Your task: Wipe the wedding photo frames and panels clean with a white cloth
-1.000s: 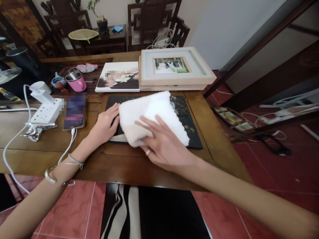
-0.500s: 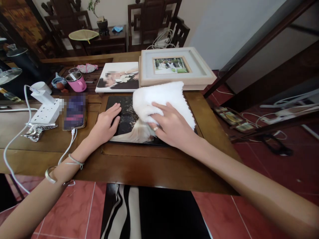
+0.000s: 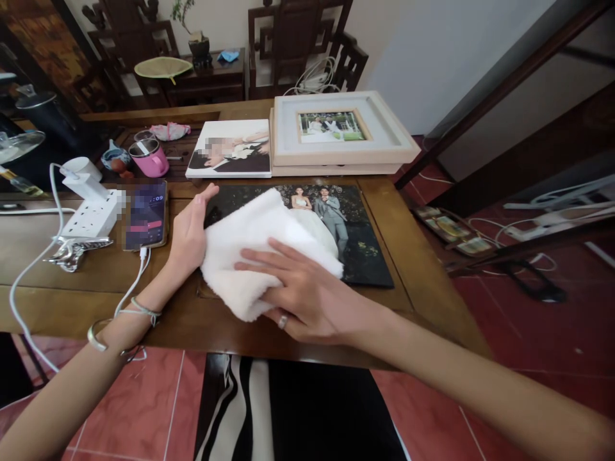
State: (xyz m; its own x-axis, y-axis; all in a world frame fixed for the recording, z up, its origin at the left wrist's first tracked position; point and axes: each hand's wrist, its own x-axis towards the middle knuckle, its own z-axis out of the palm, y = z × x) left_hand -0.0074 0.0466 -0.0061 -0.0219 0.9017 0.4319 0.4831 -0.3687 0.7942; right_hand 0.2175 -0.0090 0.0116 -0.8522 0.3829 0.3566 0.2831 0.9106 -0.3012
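Note:
A dark wedding photo panel (image 3: 369,256) lies flat on the wooden table, showing two people in wedding clothes. A fluffy white towel (image 3: 254,224) covers its left part and hangs over its near edge. My right hand (image 3: 307,294), with a ring on it, presses down on the towel with fingers spread, part of the cloth gathered by the thumb. At the panel's left edge stands my left hand (image 3: 189,234), turned on its side with fingers stretched out, touching or very close to the towel. Its grip on the panel's edge is hidden.
Behind the panel are a white-edged photo panel (image 3: 230,169) and stacked pale frames (image 3: 343,160). At left sit a charging phone (image 3: 147,221), a power strip (image 3: 93,214), a silver ornament (image 3: 72,251) and a pink mug (image 3: 148,159). A white cable crosses the table's left side.
My right hand has swept the towel left and toward me, uncovering the panel's right part. My left hand has shifted left and turned from lying flat to standing on its side at the edge.

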